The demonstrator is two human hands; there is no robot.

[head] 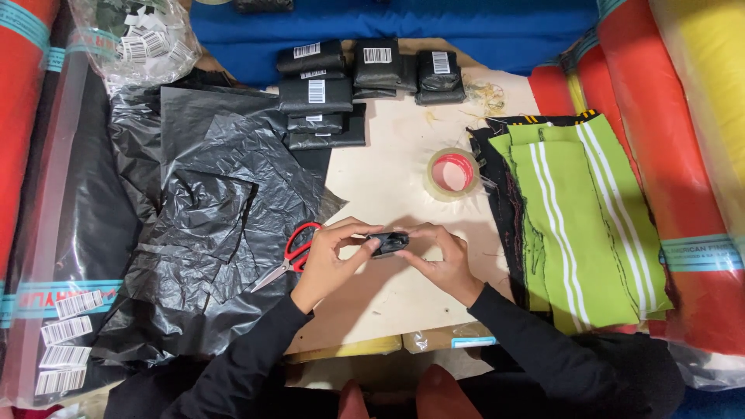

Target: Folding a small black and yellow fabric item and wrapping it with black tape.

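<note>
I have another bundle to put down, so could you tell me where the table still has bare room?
Bare board lies between the tape roll and the stacked black packets, and down toward both hands holding a small black bundle. Left is crowded with black plastic sheets and red scissors; right, green striped fabric.

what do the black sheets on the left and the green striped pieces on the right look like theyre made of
Black sheets: thin plastic film, likely; glossy, crinkled, catching light along the creases.
Green striped pieces: knitted fabric, probably ribbed; matte, with white stripes and loose threads at the cut edges.
</note>
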